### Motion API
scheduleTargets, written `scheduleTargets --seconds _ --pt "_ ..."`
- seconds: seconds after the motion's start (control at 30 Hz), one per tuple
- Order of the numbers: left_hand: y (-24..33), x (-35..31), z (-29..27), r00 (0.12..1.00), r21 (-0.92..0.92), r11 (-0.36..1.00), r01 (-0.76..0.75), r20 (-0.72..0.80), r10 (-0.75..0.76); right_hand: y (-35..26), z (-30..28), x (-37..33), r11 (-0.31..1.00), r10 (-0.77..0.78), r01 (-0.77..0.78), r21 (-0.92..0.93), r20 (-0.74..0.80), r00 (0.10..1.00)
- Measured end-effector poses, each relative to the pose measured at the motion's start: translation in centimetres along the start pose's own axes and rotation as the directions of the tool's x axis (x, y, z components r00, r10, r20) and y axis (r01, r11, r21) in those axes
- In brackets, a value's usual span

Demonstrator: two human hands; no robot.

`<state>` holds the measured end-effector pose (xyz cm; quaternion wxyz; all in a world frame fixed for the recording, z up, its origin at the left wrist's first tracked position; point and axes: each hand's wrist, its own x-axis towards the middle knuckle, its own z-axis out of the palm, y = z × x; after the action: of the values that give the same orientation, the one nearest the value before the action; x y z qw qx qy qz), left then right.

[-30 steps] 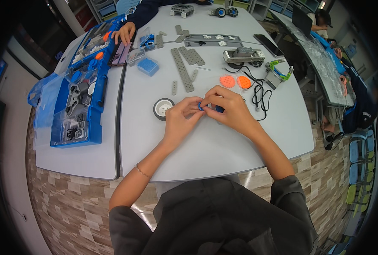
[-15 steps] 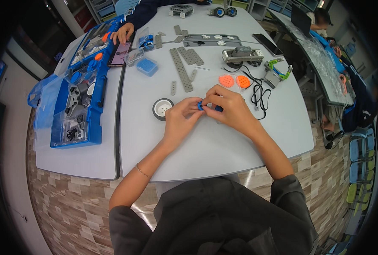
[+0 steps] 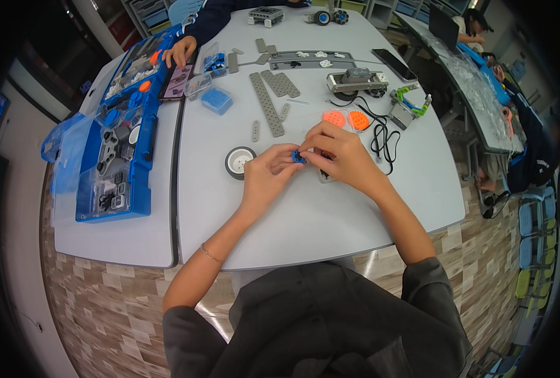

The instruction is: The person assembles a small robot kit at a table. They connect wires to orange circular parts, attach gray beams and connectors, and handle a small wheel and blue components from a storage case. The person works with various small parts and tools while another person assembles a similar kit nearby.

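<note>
Between the fingertips of both hands sits a small round blue plastic part with a dark centre [image 3: 298, 156]. My left hand [image 3: 268, 171] pinches it from the left, fingers closed. From the right, my right hand [image 3: 335, 154] is bent over it, thumb and fingers together at its edge. Partly hidden under the right hand lies a small dark and orange item that I cannot make out. A wheel with a white hub and black tyre [image 3: 239, 162] rests just left of my left hand. Two orange gears [image 3: 358, 121] lie beyond my right hand.
Grey perforated beams and plates [image 3: 266, 104] lie ahead, beside small clear boxes of blue parts [image 3: 216, 100]. A grey motorised assembly [image 3: 357, 82], black cable [image 3: 384, 148] and phone [image 3: 395, 65] are at right. Left stands a blue parts case [image 3: 116, 170]; another person's hand [image 3: 180, 50] touches a phone.
The blue part has turned slightly between my fingers, so its dark centre shows more. My right fingers have shifted a little. The rest looks almost the same.
</note>
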<state>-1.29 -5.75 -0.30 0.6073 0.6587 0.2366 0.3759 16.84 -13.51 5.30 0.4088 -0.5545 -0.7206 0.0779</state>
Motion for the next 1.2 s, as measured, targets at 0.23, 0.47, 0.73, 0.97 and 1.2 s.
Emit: scheduleTargets --seconds 0.23,0.47,0.73,0.97,1.2 --pt "-0.6 0.2 -0.1 0.998 -0.034 0.997 0.070 0.013 -0.070 0.9 -2.5 0.2 0.980 0.130 -0.113 -0.165 0.102 0.986" --pt "-0.8 -0.2 -0.1 0.987 0.316 0.935 -0.160 0.049 0.152 1.5 -3.2 0.4 0.964 0.236 -0.227 -0.139 0.051 0.970" --pt "-0.3 -0.1 -0.4 0.986 0.460 0.873 -0.164 0.078 0.144 1.1 -2.9 0.5 0.976 0.203 -0.200 -0.093 0.029 0.979" --pt "-0.7 -0.1 -0.4 0.973 0.532 0.814 -0.231 0.128 0.192 0.2 -1.6 1.4 0.978 0.208 -0.207 -0.010 0.063 0.976" --pt "-1.6 -0.1 -0.5 0.940 0.568 0.752 -0.335 0.151 0.305 0.9 4.0 11.0 0.982 -0.169 0.180 -0.061 0.153 0.974"
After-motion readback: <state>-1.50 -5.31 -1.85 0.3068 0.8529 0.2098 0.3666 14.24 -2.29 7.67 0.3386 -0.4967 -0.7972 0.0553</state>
